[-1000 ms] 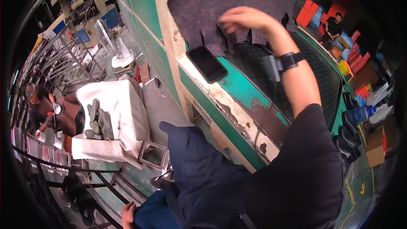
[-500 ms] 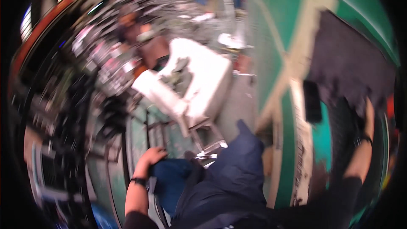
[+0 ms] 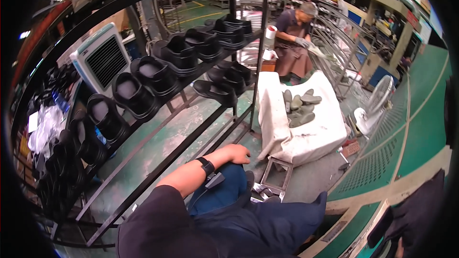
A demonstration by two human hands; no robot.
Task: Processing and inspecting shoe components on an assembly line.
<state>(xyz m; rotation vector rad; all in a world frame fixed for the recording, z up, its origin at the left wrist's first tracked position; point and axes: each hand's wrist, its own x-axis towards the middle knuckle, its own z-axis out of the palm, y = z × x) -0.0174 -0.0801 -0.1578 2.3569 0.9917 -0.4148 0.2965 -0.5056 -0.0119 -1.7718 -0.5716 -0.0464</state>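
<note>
My left hand [image 3: 237,154] rests on my blue-trousered knee [image 3: 224,179], its fingers draped loosely over the top with nothing held. A black band with a small grey box and cable [image 3: 213,177] is strapped at that wrist. Only a sliver of my right hand [image 3: 399,248] shows at the lower right edge, beside dark cloth [image 3: 423,205]; its fingers are hidden. Next to the cloth lies a flat black phone-shaped object [image 3: 381,227] on the green-and-cream machine's edge.
A black metal rack with rows of black shoes [image 3: 176,53] stands at the left, an air cooler [image 3: 101,59] behind it. Ahead, a cloth-covered table [image 3: 315,136] bears several grey-green shoe-shaped pieces [image 3: 302,107]. A gloved co-worker [image 3: 292,43] sits beyond; a fan [image 3: 380,98] stands right.
The view has swung left, bringing the shoe rack and co-worker into clear sight. The dark cloth and my right hand have shifted to the lower right edge. My left hand stays on the knee.
</note>
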